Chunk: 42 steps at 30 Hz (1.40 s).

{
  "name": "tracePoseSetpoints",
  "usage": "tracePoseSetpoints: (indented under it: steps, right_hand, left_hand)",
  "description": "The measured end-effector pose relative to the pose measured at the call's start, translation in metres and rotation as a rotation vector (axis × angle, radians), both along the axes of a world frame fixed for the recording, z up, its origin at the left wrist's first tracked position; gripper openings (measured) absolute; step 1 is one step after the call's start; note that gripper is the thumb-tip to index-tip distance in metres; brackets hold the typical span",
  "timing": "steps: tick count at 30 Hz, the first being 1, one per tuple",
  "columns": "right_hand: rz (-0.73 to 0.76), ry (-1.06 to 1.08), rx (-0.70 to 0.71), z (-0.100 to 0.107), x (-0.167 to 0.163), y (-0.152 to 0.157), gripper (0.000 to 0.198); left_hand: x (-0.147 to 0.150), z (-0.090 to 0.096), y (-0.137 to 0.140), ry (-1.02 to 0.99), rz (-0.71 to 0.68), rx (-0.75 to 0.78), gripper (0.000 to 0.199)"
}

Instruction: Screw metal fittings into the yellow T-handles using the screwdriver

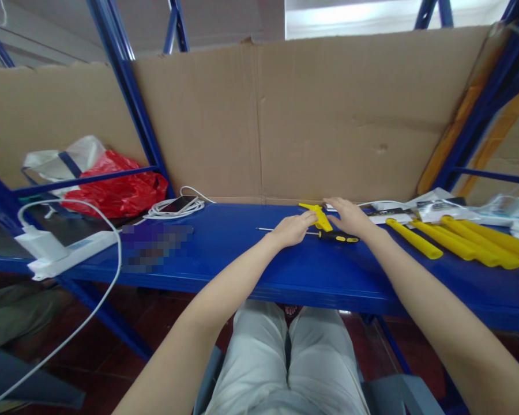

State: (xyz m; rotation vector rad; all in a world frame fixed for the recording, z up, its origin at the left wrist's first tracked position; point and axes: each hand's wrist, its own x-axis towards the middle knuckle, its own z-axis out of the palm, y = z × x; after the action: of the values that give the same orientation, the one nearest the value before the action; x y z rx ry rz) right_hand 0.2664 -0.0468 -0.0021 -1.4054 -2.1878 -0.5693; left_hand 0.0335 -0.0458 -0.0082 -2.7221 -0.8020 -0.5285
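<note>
My left hand (293, 230) has its fingertips closed on a small yellow plastic piece (322, 219) with angled arms; its exact kind is unclear. Just right of that piece, my right hand (349, 217) is open, its thumb and fingers apart over the shelf top. Below both hands lies a screwdriver with a black and yellow handle (339, 237). Its metal shaft points left and passes beneath my left hand, which hides part of it.
Long yellow tubes (415, 239) lie at the right, in front of clear plastic bags (443, 206). A cardboard sheet (341, 115) stands behind the blue shelf (229, 259). Leftward are a coiled white cable (175, 208), a white power strip (80, 253) and a red bag (116, 187).
</note>
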Motion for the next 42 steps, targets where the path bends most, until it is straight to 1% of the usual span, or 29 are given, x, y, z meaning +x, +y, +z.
tracePoseSetpoints:
  steps: [3, 6, 9, 11, 14, 16, 17, 20, 21, 23, 26, 30, 32, 36, 42]
  right_hand:
    - [0.07, -0.088, 0.003, -0.004, -0.013, 0.001, 0.054]
    - [0.104, -0.142, -0.008, -0.006, -0.014, 0.004, 0.051]
    - [0.107, -0.118, -0.021, -0.001, -0.011, 0.003, 0.048]
    - [0.055, -0.055, -0.053, 0.003, -0.011, -0.001, 0.044]
    - [-0.146, 0.112, -0.136, 0.009, -0.011, -0.007, 0.034]
    - [-0.265, 0.279, -0.198, 0.011, -0.012, -0.008, 0.03]
    - [-0.297, 0.402, -0.247, 0.011, -0.012, -0.007, 0.029]
    - [-0.321, 0.782, -0.431, 0.011, -0.015, -0.002, 0.031]
    - [-0.337, 0.869, -0.485, 0.011, -0.016, 0.001, 0.033]
    - [-0.381, 0.946, -0.548, 0.01, -0.018, 0.006, 0.035]
    - [-0.432, 0.971, -0.592, 0.009, -0.021, 0.018, 0.031]
    - [-0.476, 0.963, -0.602, 0.007, -0.024, 0.036, 0.01]
    - [-0.517, 0.949, -0.61, 0.006, -0.024, 0.044, 0.002]
    - [-0.57, 0.909, -0.628, 0.006, -0.024, 0.051, 0.004]
    - [-0.501, 0.857, -0.634, 0.006, -0.024, 0.046, 0.004]
  left_hand:
    - [0.0, 0.002, -0.004, 0.018, -0.003, -0.001, 0.046]
    - [0.0, 0.003, -0.005, 0.034, 0.018, 0.001, 0.045]
    - [0.0, 0.004, -0.006, 0.042, 0.041, 0.003, 0.047]
    - [-0.001, 0.004, -0.005, 0.04, 0.05, 0.0, 0.048]
    - [-0.003, 0.004, -0.002, 0.03, 0.065, -0.011, 0.05]
    - [-0.006, 0.003, 0.002, 0.024, 0.08, -0.022, 0.051]
    - [-0.008, 0.003, 0.004, 0.019, 0.087, -0.027, 0.051]
    - [-0.013, 0.004, 0.008, -0.001, 0.106, -0.04, 0.053]
    - [-0.014, 0.004, 0.009, -0.009, 0.113, -0.044, 0.054]
    - [-0.016, 0.005, 0.01, -0.021, 0.126, -0.05, 0.054]
    - [-0.017, 0.006, 0.01, -0.032, 0.131, -0.058, 0.054]
    - [-0.017, 0.005, 0.012, -0.047, 0.126, -0.064, 0.053]
    - [-0.017, 0.004, 0.013, -0.052, 0.12, -0.064, 0.053]
    - [-0.017, 0.004, 0.013, -0.059, 0.116, -0.065, 0.053]
    - [-0.016, 0.005, 0.01, -0.047, 0.135, -0.066, 0.05]
